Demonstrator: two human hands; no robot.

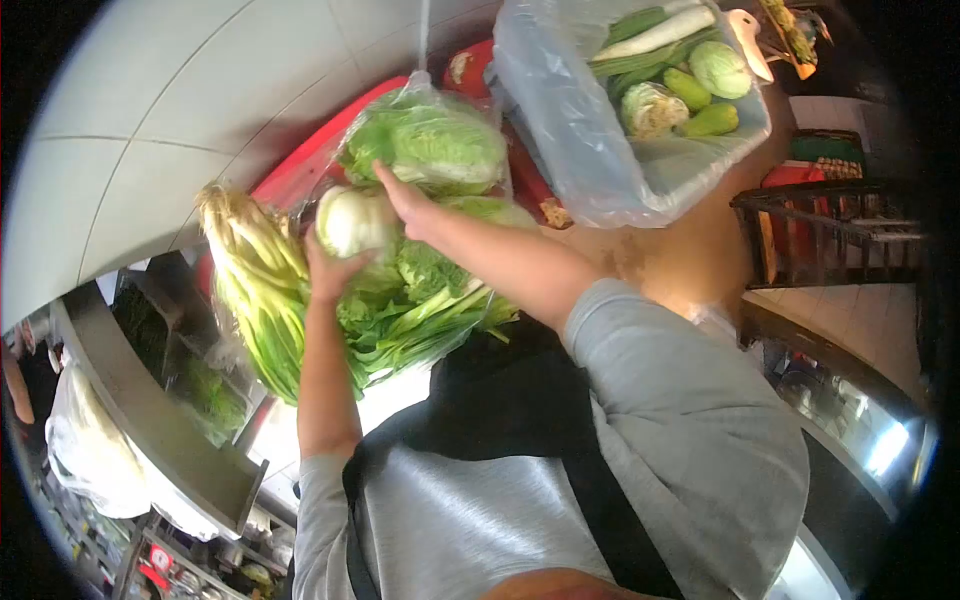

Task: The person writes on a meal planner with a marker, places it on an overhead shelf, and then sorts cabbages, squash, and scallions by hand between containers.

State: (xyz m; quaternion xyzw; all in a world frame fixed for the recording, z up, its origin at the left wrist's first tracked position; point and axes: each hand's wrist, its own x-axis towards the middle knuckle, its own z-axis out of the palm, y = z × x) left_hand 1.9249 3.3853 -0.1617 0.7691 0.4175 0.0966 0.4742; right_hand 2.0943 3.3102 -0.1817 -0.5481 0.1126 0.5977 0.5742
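White plastic wraps a bulky bundle point(95, 450) at far left, beside a grey metal counter edge point(150, 420). Farther right, long green onions point(265, 290), their pale, rooty ends pointing up toward a tiled wall point(230, 90), lie beside the left hand point(335, 268) of a worker in a grey T-shirt point(460, 510) and black apron point(515, 390). That hand is spread, thumb held away from the fingers, against the near side of a white-based cabbage point(350, 222). The cabbage sits between the worker's two hands, amid leafy greens point(400, 310) in clear plastic. On its other side, the right hand point(402, 208) is open, its fingers extended and pointing away from the body; whether its palm touches the cabbage cannot be told. Just beyond those fingers rests a bagged head of pale green leaves point(440, 150), with a red surface point(320, 140) showing behind. At upper right, a plastic-lined bin point(570, 130) holds a long white radish point(660, 33), a round green cabbage point(720, 70) and smooth green gourds point(708, 121). A dark slatted rack point(830, 235) stands at far right.
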